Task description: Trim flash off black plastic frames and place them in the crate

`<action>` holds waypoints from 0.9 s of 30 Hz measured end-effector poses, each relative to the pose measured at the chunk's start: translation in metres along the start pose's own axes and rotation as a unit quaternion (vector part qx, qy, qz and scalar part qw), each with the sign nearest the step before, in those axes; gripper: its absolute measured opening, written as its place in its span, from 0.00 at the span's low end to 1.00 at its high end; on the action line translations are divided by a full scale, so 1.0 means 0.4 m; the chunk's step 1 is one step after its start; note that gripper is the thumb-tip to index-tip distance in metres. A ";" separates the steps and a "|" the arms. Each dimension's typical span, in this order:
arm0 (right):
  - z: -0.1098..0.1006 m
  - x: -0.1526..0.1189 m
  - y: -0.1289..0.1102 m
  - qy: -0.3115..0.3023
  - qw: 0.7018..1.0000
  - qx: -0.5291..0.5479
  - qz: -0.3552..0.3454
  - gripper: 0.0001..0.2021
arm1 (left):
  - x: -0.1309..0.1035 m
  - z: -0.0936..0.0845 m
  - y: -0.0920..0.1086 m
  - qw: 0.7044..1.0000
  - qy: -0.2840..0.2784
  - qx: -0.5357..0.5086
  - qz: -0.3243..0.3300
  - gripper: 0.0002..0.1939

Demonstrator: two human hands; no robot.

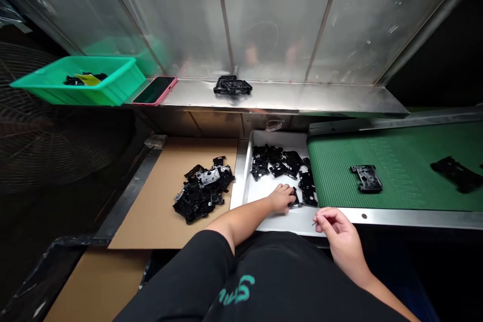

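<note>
Near the left hand [282, 198], black plastic-looking parts [289, 162] are held in a smooth white tray [258, 192]. Left of that hand, dull brown cardboard [151, 204] is spread. Past the right hand [339, 234], a ridged green belt [405, 171] is seen. Past both, a shiny metal wall [277, 15] is seen.

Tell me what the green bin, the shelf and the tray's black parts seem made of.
Green bin: probably smooth plastic; even colour, broad rim. Shelf: likely bare satin metal, with blurry reflections. Black parts: dark finish, thin and perforated; plastic or coated metal, I can't tell.
</note>
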State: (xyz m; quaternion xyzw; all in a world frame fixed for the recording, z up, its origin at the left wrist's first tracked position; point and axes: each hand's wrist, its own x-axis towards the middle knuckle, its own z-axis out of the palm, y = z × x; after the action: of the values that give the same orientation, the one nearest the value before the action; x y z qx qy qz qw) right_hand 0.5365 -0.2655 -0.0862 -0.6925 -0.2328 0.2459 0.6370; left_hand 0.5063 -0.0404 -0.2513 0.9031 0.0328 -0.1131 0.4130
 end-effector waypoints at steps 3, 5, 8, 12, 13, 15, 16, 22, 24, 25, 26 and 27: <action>0.002 0.002 0.001 -0.003 1.000 0.005 0.002 0.12 | -0.051 0.000 0.013 0.991 0.019 -0.125 -0.032 0.14; 0.010 0.004 -0.001 -0.006 1.000 0.010 0.001 0.12 | -0.090 -0.001 0.035 0.969 0.029 -0.236 -0.061 0.13; 0.025 0.006 -0.006 -0.001 1.000 0.017 0.002 0.12 | -0.160 -0.010 0.081 0.902 0.030 -0.421 -0.084 0.22; 0.055 0.006 -0.017 0.009 1.000 0.026 -0.009 0.10 | -0.255 -0.050 0.149 0.786 0.046 -0.611 -0.084 0.32; 0.065 0.005 -0.021 0.014 0.999 0.030 -0.018 0.10 | -0.276 -0.064 0.164 0.759 0.056 -0.644 -0.085 0.33; 0.089 0.003 -0.031 0.027 0.998 0.041 -0.043 0.08 | -0.315 -0.095 0.189 0.711 0.070 -0.693 -0.090 0.35; 0.102 0.001 -0.037 0.032 0.997 0.049 -0.056 0.07 | -0.334 -0.110 0.200 0.692 0.069 -0.712 -0.094 0.37; 0.185 -0.015 -0.076 0.022 0.991 0.081 -0.106 0.04 | -0.439 -0.167 0.250 0.622 0.029 -0.775 -0.104 0.50; 0.208 -0.024 -0.086 0.018 0.990 0.084 -0.115 0.04 | -0.464 -0.175 0.261 0.608 0.025 -0.787 -0.101 0.50; 0.218 -0.030 -0.089 0.015 0.989 0.085 -0.118 0.04 | -0.475 -0.177 0.265 0.603 0.025 -0.791 -0.099 0.50; 0.228 -0.035 -0.092 0.013 0.989 0.085 -0.122 0.04 | -0.484 -0.180 0.268 0.598 0.025 -0.795 -0.097 0.50; 0.236 -0.040 -0.094 0.012 0.989 0.084 -0.124 0.04 | -0.491 -0.183 0.270 0.594 0.026 -0.798 -0.096 0.50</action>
State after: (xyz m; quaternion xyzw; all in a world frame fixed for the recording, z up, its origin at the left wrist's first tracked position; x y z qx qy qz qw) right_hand 0.4637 -0.2002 -0.0543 -0.6048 -0.2882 0.1754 0.7214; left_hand 0.3446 -0.0497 -0.0797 0.2067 0.2074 -0.0574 0.9544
